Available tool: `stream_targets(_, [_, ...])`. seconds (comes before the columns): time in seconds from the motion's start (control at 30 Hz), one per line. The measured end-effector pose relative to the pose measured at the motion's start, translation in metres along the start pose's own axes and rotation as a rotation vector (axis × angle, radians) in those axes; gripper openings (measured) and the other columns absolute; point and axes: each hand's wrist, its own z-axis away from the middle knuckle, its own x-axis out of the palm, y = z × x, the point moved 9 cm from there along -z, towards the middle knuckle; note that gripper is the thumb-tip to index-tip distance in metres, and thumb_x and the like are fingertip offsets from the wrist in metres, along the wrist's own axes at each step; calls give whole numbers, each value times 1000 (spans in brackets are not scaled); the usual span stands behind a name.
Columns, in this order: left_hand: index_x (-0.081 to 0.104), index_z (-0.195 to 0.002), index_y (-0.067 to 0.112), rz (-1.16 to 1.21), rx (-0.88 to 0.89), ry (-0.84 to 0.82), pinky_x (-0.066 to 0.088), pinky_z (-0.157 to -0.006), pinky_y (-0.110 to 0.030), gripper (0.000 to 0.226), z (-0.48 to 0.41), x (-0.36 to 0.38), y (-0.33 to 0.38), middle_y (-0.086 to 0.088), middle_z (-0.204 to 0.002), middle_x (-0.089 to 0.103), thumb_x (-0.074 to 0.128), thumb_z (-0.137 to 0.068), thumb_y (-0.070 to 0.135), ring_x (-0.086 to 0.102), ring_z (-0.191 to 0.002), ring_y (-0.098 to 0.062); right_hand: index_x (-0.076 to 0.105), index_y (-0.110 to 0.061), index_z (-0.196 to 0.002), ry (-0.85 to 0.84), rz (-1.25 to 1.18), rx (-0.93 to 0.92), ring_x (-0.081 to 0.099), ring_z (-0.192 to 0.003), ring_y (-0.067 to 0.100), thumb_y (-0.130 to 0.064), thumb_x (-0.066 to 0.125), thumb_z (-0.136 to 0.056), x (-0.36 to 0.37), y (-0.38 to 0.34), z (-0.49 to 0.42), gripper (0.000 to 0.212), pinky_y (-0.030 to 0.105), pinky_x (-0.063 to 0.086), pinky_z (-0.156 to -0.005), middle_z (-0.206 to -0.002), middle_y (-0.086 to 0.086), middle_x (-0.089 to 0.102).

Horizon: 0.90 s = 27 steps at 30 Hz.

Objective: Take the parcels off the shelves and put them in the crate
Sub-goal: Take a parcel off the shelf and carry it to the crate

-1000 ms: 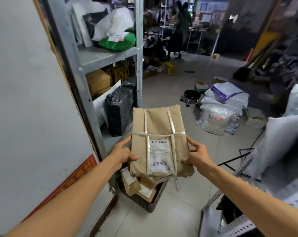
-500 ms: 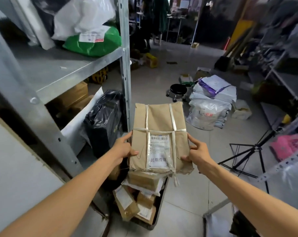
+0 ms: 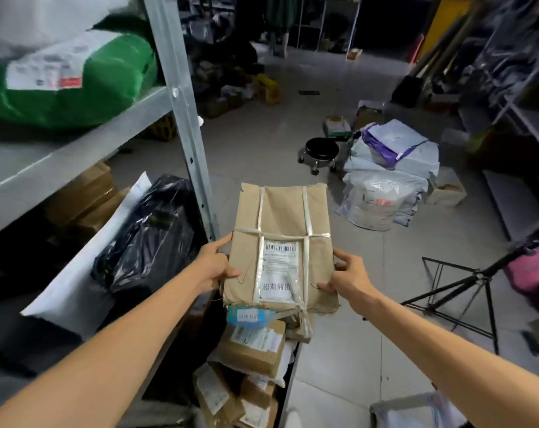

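I am holding the brown paper parcel (image 3: 280, 217) in both hands, just above the crate (image 3: 288, 393). My left hand (image 3: 212, 267) is gripping its left edge and my right hand (image 3: 350, 278) its right edge, thumbs lying on top, while the fingers underneath are staying out of my sight. The parcel is covering much of the crate, so only a dark strip of rim is showing beside the cardboard boxes (image 3: 252, 350) piling up inside. The small print on the label is blurring past reading. A grey shelf post (image 3: 181, 103) is standing just left of the parcel, with a black bag (image 3: 150, 233) and a white mailer (image 3: 76, 279) leaning beneath the shelf and a green parcel (image 3: 76, 84) lying on top of it, cut off at the edge. Across the floor a wheeled stool (image 3: 320, 149), a heap of grey bags (image 3: 385, 180) and a tripod stand (image 3: 465, 282) are sitting well apart from me.
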Motion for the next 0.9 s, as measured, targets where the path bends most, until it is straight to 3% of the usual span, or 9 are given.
stream_targets(0.17, [42, -145, 24, 2, 3, 39, 54, -70, -30, 96, -41, -1, -4, -22, -139, 48, 55, -69, -34, 51, -122, -35, 50, -22, -139, 23, -7, 19, 62, -88, 15, 22, 69, -68, 0, -1, -46, 86, 23, 52, -63, -94, -1, 68])
stream_targets(0.33, [42, -144, 28, -71, -29, 90, 54, -56, -21, 95, -57, -16, -26, -10, -101, 64, 59, -71, -30, 59, -85, -15, 53, -24, -137, 34, 15, 57, 62, -88, 17, 24, 65, -68, 20, 25, -63, 84, 28, 57, -66, -93, -4, 68])
stream_targets(0.5, [44, -142, 28, -103, -32, 207, 48, -50, -12, 92, -63, -39, -78, 7, -74, 64, 57, -71, -30, 59, -72, -5, 57, -34, -131, 68, 70, 40, 64, -76, 16, 21, 62, -69, 51, 71, -78, 83, 18, 52, -51, -88, 0, 69])
stream_targets(0.6, [41, -144, 25, -127, -68, 238, 48, -52, -16, 94, -78, -51, -111, -1, -82, 66, 59, -70, -30, 60, -74, -10, 59, -46, -123, 68, 145, -45, 65, -73, 20, 12, 51, -68, 70, 100, -91, 80, 30, 57, -59, -81, -6, 73])
stream_targets(0.7, [41, -144, 24, -175, -70, 260, 47, -50, -15, 95, -98, -56, -138, -5, -80, 65, 57, -69, -32, 58, -69, -11, 62, -52, -111, 46, 146, -22, 65, -71, 6, 12, 50, -64, 88, 134, -107, 80, 21, 54, -58, -83, -16, 73])
stream_targets(0.77, [41, -144, 25, -239, -56, 271, 48, -52, -16, 93, -112, -56, -149, -7, -78, 63, 56, -70, -31, 56, -67, -13, 66, -48, -107, 24, 132, 5, 65, -69, 7, 9, 53, -57, 97, 154, -117, 77, 20, 53, -54, -78, -12, 72])
stream_targets(0.83, [40, -144, 26, -328, -35, 292, 51, -63, -22, 93, -123, -59, -155, -8, -84, 61, 55, -71, -29, 57, -72, -16, 63, -48, -110, -18, 126, 45, 67, -71, 8, 11, 57, -56, 106, 171, -122, 80, 22, 54, -54, -81, -8, 71])
stream_targets(0.9, [37, -146, 29, -407, -24, 296, 55, -83, -34, 91, -132, -63, -159, -16, -102, 59, 53, -75, -26, 61, -85, -25, 60, -36, -123, -66, 115, 64, 68, -77, 7, 15, 57, -58, 114, 182, -124, 83, 22, 55, -58, -89, -6, 71])
